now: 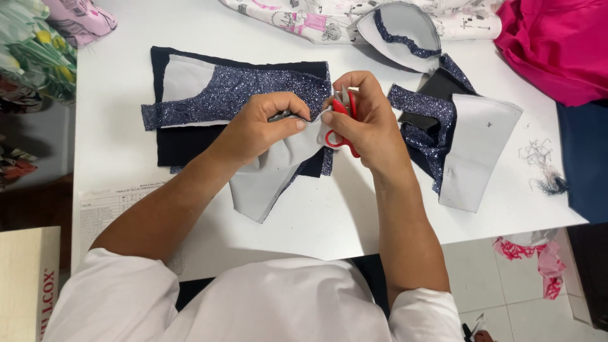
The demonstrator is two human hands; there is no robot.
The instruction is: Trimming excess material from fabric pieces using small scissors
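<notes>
At table centre, our left hand (263, 123) pinched the grey fabric piece (272, 174) taut; at its 3 o'clock, our right hand (361, 117), fingers closed, worked red-handled scissors (340, 126), steadying the cut edge.

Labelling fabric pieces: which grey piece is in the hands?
The plain grey piece at centre, pinched by the left hand; the other grey pieces lie untouched on the table.

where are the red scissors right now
In the head view, the red-handled scissors sit in the right hand near the table's centre, blades at the edge of the grey fabric piece that the left hand pinches.
</notes>
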